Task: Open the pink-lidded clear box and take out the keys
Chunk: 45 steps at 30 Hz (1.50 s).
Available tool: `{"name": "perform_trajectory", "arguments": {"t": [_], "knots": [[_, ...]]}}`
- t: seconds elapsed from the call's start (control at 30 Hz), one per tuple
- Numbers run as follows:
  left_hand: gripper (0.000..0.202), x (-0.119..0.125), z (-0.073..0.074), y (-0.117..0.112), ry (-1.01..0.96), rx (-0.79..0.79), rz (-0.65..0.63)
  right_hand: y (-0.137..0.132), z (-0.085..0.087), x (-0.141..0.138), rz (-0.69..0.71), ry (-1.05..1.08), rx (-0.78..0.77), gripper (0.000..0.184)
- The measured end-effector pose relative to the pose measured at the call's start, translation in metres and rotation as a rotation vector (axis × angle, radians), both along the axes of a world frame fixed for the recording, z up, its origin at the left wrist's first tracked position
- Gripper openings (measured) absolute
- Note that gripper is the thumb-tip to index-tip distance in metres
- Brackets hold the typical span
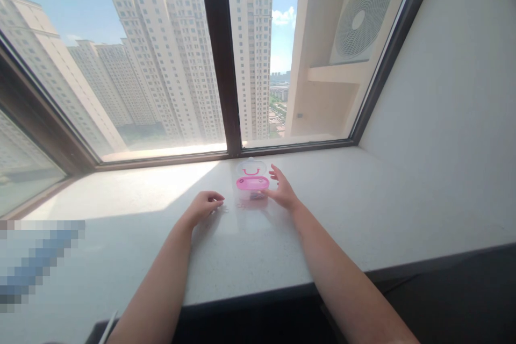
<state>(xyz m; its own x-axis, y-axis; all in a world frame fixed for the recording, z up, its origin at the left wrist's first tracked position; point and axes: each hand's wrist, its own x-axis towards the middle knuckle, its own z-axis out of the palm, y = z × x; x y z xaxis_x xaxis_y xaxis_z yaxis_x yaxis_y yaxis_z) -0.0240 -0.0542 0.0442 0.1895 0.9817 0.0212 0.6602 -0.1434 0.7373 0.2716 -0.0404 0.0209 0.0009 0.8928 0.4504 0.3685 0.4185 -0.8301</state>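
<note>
1. Bordering the smooth white sill (250,263): brown-framed windows (216,48), pale high-rises (177,54) outside.
2. Rounded oblong box (244,194), clear plastic with glossy pink top, stands on the sill near the windows; transparent lid (252,166) raised.
3. Right hand (284,191): released, fingers spread at box's right side; contact unclear.
4. Left hand (203,207): fingers curled, left of box; cannot tell whether grasping anything.

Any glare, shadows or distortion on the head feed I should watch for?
Head view: sunlight whitens the left part of the windowsill; the pink box sits outside that glare, its contents hard to read; towers lean, suggesting wide-angle distortion; a pixelated patch hides some left-edge detail.
</note>
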Motion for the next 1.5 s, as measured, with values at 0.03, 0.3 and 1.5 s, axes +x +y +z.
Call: {"name": "perform_trajectory", "arguments": {"t": [0.03,0.3,1.5], "knots": [[0.035,0.0,-0.001,0.001,0.033,0.004,-0.025,-0.004,0.007,0.004,-0.055,0.023,0.117,0.075],[0.018,0.003,-0.01,0.008,0.145,0.117,-0.175,-0.03,0.019,-0.027,0.159,-0.277,0.158,0.015],[0.022,0.024,-0.006,-0.004,-0.373,0.001,-0.106,-0.029,0.002,-0.06,0.475,-0.322,-0.29,0.007]]}}
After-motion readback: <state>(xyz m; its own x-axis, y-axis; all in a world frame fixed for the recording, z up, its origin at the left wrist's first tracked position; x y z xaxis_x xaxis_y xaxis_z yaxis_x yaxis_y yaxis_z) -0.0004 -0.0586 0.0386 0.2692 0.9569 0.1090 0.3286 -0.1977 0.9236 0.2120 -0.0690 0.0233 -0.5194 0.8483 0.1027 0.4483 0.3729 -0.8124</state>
